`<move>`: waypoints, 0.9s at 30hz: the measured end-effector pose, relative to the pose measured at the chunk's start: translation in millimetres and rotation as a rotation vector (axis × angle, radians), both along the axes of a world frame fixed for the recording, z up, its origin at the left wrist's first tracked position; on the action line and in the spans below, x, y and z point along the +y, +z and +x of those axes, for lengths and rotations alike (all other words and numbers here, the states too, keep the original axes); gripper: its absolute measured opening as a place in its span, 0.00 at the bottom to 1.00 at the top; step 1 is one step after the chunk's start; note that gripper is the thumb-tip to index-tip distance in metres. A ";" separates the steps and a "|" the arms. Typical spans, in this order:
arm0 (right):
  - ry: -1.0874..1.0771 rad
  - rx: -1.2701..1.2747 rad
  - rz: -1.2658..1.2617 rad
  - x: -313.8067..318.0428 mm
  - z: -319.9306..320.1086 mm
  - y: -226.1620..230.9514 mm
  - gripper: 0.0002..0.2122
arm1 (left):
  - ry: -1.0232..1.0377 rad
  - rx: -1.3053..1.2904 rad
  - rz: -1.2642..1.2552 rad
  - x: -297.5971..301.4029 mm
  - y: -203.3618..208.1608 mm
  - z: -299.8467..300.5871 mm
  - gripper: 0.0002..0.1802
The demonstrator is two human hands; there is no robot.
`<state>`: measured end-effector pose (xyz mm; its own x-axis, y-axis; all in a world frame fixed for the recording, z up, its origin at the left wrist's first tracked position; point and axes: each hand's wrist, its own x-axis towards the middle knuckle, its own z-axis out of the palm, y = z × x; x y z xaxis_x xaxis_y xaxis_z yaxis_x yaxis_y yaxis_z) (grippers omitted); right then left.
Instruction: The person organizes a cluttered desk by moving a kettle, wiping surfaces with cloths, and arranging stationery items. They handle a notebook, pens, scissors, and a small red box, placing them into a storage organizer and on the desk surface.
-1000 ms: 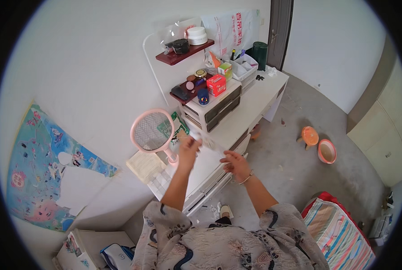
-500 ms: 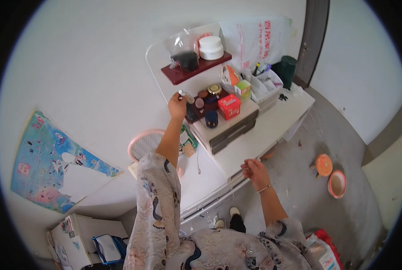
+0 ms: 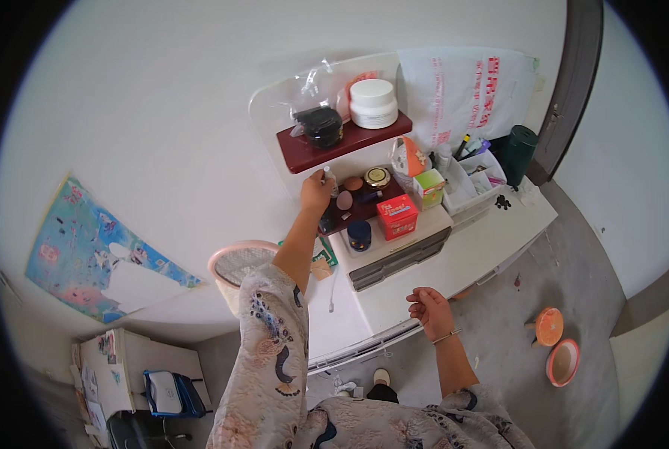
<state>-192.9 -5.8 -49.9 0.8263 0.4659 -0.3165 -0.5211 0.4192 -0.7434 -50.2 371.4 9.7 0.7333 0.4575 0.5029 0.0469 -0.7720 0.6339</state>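
My left hand (image 3: 315, 191) reaches to the left end of the lower dark red shelf, its fingers closed around a small clear bottle with a pale cap (image 3: 330, 178). Beside it on that shelf are a pink egg-shaped sponge (image 3: 344, 200), a round brown compact (image 3: 354, 182) and a gold-rimmed jar (image 3: 377, 176). In front stand a dark blue jar (image 3: 359, 235) and a red box (image 3: 397, 218), on top of a small drawer unit (image 3: 402, 260). My right hand (image 3: 432, 311) hangs over the desk's front edge, fingers loosely curled, with nothing visible in it.
An upper shelf (image 3: 297, 155) carries a white tub (image 3: 373, 105) and a black jar (image 3: 321, 127). Right of the drawers are a green-white box (image 3: 429, 188), a white organizer (image 3: 473, 196) and a dark green canister (image 3: 519, 153). A pink-rimmed basket (image 3: 222, 263) stands left; an orange stool (image 3: 549, 327) is on the floor.
The view has shifted, so the desk and shelves sit lower and further right in the picture. My left hand stays at the small bottle; my right hand's fingers have curled slightly more.
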 end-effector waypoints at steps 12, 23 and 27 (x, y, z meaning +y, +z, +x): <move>0.186 0.082 -0.034 72.4 -64.4 -39.7 0.08 | -0.157 0.092 -0.456 -86.9 -58.0 -333.7 0.15; 0.737 -0.045 0.021 301.2 -342.8 -21.7 0.08 | 0.592 -0.236 -0.608 -0.6 -77.4 -760.9 0.14; 0.904 -0.026 0.009 370.1 -472.7 4.4 0.07 | 0.682 -0.580 -0.725 22.4 -53.2 -897.8 0.13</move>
<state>-665.6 364.3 -45.4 0.1504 0.9431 -0.2964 -0.6379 -0.1365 -0.7580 -948.0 393.8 -43.4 -0.0332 0.9895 0.1403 -0.1297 -0.1435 0.9811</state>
